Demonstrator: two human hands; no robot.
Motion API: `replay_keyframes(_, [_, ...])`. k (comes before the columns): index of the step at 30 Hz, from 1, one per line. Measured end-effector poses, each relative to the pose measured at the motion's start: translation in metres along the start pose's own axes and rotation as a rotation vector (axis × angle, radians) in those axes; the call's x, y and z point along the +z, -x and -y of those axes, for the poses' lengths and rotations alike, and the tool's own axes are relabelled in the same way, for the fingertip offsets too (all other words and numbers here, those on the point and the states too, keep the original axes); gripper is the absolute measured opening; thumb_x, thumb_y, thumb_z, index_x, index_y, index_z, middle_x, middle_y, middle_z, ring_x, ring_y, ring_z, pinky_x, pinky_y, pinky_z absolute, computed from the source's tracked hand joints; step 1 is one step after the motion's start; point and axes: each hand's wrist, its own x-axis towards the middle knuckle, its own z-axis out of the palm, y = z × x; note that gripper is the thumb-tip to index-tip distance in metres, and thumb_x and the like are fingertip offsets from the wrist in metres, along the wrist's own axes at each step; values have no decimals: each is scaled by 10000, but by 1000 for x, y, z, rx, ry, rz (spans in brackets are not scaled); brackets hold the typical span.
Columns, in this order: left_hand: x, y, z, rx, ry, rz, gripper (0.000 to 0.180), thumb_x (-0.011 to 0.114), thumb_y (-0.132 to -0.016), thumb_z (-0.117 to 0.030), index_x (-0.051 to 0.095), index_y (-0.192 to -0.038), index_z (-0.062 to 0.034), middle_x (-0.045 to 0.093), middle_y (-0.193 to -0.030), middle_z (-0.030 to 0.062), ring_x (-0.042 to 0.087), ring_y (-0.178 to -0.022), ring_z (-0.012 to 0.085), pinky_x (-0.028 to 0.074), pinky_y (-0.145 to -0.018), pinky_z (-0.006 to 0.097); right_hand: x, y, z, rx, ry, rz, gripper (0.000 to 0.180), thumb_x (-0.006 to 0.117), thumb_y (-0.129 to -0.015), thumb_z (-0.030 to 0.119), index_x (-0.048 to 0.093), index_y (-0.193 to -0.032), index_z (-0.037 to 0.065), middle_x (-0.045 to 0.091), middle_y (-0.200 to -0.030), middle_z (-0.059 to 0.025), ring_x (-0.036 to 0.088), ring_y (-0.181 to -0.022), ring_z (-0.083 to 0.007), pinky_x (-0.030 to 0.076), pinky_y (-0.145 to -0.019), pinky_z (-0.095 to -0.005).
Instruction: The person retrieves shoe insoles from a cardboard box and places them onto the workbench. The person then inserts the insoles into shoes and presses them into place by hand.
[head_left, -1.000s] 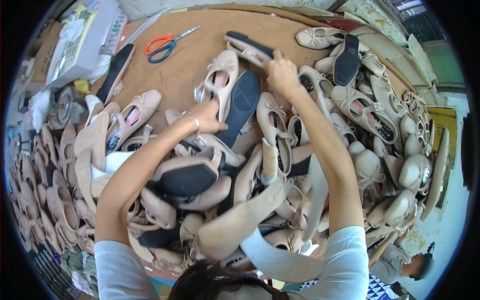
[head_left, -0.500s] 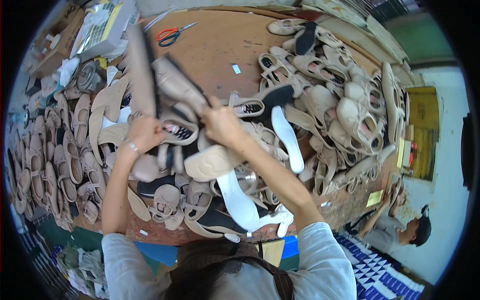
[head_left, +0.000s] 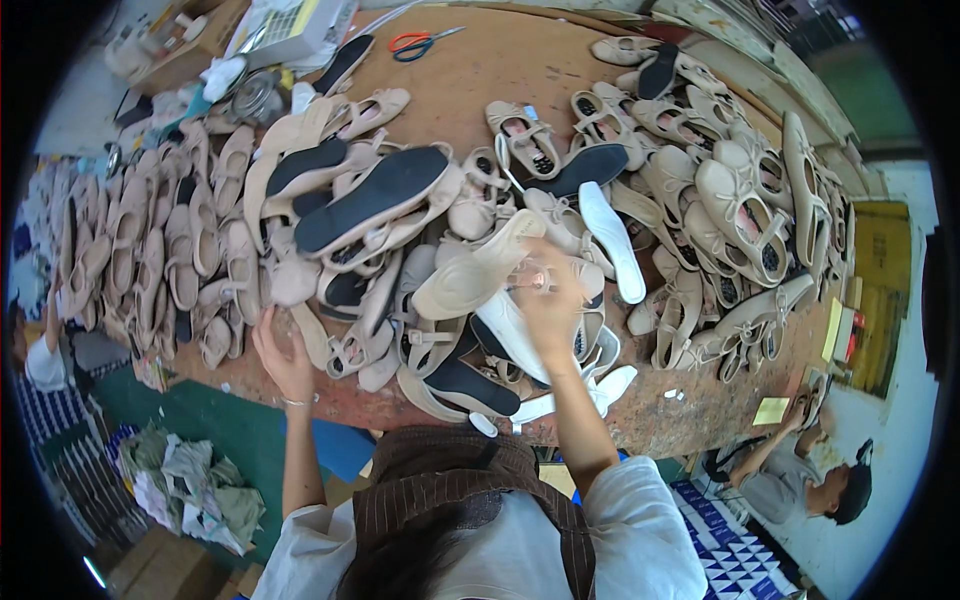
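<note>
My left hand (head_left: 286,356) is at the front edge of the table, open with its fingers apart, beside a beige sole piece (head_left: 311,340) and a beige shoe (head_left: 294,281). My right hand (head_left: 552,308) is blurred over the middle of the pile. Its fingers are at the upper end of a tilted beige insole (head_left: 470,280); whether they grip it is unclear. Under that wrist lies a white insole (head_left: 508,335). A beige shoe with its black sole up (head_left: 385,195) rests on the pile ahead of my hands.
Beige strap shoes cover the left (head_left: 180,250) and right (head_left: 700,190) of the table. Another white insole (head_left: 613,240) lies right of centre. Scissors with orange-and-dark handles (head_left: 415,45) lie at the back. Another person (head_left: 815,480) works at the right; a further person (head_left: 45,360) shows at far left.
The shoes both hands held have been let go onto the pile. My left hand drew back to the table edge; my right hand came nearer, to the beige insole, now tilted. The view shifted too.
</note>
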Motion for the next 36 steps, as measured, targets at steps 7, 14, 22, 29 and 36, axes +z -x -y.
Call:
replay_keyframes(7, [61, 166, 42, -1148, 745, 221, 806, 745, -866, -326, 308, -1482, -44, 413, -1449, 138, 402, -1328, 283, 382, -1053, 417, -181, 38, -253, 943, 18, -323, 669, 465, -967, 605, 574, -1306, 38, 625, -1217, -63, 582, -1075, -206, 415, -990, -360])
replay_keyframes(14, [100, 188, 90, -1544, 1183, 302, 865, 764, -820, -436, 237, -1489, -287, 437, -1385, 76, 485, -1212, 292, 473, -903, 500, -154, 23, -248, 811, -292, -40, 759, 486, -952, 621, 404, -1462, 64, 487, -1431, -77, 476, -1279, -244, 363, -1086, -385])
replay_keyframes(22, [106, 136, 114, -1175, 874, -272, 646, 663, -897, -302, 351, -1459, -234, 594, -1240, 66, 613, -1053, 238, 554, -825, 442, -57, 34, -228, 861, -131, 45, 525, 582, -957, 292, 486, -1390, 11, 550, -1347, -97, 515, -1221, -209, 395, -1034, -359])
replay_keyframes(29, [88, 3, 158, -1036, 1274, -109, 457, 502, -976, -262, 497, -1349, 2, 613, -1248, 177, 626, -1091, 302, 495, -983, 476, 26, 27, -201, 656, 89, 312, 702, 632, -901, 367, 380, -1472, 46, 565, -1345, -196, 530, -1238, -284, 398, -1059, -395])
replay_keyframes(36, [78, -19, 155, -935, 1132, -201, 521, 374, -978, -331, 503, -1372, -16, 560, -1365, 170, 547, -1242, 360, 459, -1048, 525, 66, 4, -191, 496, -178, 518, 649, 624, -922, 401, 447, -1423, 29, 561, -1360, -206, 512, -1275, -264, 393, -1070, -370])
